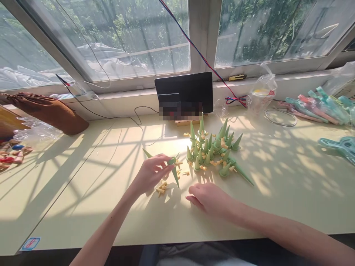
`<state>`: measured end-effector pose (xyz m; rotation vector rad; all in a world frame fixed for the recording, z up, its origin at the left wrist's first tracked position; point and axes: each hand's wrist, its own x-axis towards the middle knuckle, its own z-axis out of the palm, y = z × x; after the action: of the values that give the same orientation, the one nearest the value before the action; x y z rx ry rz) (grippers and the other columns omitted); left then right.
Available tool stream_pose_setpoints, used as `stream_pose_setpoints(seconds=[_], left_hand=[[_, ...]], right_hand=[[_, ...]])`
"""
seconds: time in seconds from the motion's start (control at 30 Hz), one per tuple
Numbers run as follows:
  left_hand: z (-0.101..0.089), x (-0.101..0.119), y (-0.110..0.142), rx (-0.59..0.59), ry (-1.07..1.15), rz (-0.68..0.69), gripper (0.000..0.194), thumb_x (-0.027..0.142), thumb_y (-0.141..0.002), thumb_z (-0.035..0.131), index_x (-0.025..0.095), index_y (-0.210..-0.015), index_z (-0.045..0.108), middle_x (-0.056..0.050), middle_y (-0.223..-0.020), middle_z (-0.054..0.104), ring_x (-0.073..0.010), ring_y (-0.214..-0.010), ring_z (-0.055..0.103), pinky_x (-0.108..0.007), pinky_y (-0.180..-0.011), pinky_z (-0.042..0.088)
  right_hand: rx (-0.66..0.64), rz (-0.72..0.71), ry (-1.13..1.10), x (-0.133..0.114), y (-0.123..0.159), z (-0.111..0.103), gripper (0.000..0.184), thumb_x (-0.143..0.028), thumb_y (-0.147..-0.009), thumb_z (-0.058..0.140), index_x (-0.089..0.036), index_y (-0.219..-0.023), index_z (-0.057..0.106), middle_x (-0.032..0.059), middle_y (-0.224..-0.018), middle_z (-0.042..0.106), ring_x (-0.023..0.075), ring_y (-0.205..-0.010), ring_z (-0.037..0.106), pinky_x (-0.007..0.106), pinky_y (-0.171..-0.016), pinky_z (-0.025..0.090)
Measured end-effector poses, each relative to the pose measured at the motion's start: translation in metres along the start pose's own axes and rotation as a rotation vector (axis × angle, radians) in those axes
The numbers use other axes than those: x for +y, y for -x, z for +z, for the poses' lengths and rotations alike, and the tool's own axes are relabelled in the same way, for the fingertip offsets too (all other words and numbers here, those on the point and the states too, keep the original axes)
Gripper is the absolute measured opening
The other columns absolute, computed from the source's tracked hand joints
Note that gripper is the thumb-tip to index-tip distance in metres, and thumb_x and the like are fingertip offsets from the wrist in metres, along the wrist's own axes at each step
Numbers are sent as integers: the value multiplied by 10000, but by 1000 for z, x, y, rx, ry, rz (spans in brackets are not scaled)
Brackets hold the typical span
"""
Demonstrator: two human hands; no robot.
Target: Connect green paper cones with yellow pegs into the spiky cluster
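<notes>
My left hand is raised a little above the pale yellow table, its fingers pinched on a green cone spike that points down and right. My right hand rests on the table with its fingers curled loosely, nothing visible in it. A pile of green cone spikes mixed with small yellow pieces lies just beyond both hands. One long green spike lies flat at the pile's right edge. A few small yellow connectors lie under my left hand.
A dark tablet stands propped at the back by the window. A brown pouch and coloured beads are at the left. Plastic bags, a wire coil and teal clips lie at the right.
</notes>
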<state>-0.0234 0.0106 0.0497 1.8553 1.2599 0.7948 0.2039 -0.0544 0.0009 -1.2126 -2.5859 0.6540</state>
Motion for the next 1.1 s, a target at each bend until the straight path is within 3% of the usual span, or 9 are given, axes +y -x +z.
stream_pose_setpoints(seconds=[0.1, 0.27, 0.37, 0.47, 0.57, 0.77, 1.1], left_hand=[[5, -6, -5, -46, -8, -4, 264, 417, -852, 640, 166, -898, 708, -80, -957, 627, -119, -639, 561, -221, -488, 525], [19, -16, -2, -72, -93, -3, 280, 431, -838, 645, 167, -898, 714, -72, -918, 651, -101, -569, 492, -230, -486, 496], [24, -21, 3, -100, -163, -18, 308, 441, -848, 629, 160, -947, 708, -34, -756, 631, -96, -506, 454, -222, -459, 444], [26, -23, 5, -95, -222, -19, 326, 442, -868, 603, 165, -1020, 683, 40, -550, 493, -101, -458, 420, -212, -441, 387], [28, -23, 6, -82, -258, 19, 288, 429, -884, 579, 175, -989, 667, 63, -511, 430, -96, -442, 386, -205, -443, 359], [26, -23, 5, -78, -279, 102, 249, 398, -891, 578, 173, -952, 668, 18, -649, 564, -83, -470, 407, -196, -457, 376], [20, -25, 4, -145, -319, 154, 252, 371, -938, 513, 177, -947, 675, -65, -958, 668, -80, -497, 429, -213, -495, 402]], right_hand=[[-1, 6, 72, 4, -1, 1, 294, -305, -1017, 417, -167, -797, 554, 22, -725, 615, 124, -547, 513, 288, -524, 198], [55, 141, 51, 8, -6, -4, 263, -247, -1017, 408, -172, -801, 538, 15, -746, 626, 126, -596, 554, 289, -544, 228], [75, 171, 20, 7, -7, -6, 266, -213, -1008, 407, -175, -772, 525, 8, -726, 620, 125, -617, 555, 286, -556, 239], [87, 165, 7, 5, -7, -6, 269, -209, -1003, 402, -181, -761, 516, 3, -715, 618, 121, -594, 533, 286, -552, 236], [93, 173, 15, 5, -7, -5, 258, -213, -1003, 395, -186, -775, 513, 1, -701, 620, 123, -571, 523, 286, -547, 239], [129, 190, 102, 9, -9, -1, 230, -227, -1017, 361, -183, -863, 526, 20, -699, 631, 150, -583, 554, 293, -543, 247], [141, 193, 124, 16, -8, 2, 250, -231, -1012, 366, -190, -797, 487, 12, -650, 581, 132, -522, 487, 297, -533, 239]])
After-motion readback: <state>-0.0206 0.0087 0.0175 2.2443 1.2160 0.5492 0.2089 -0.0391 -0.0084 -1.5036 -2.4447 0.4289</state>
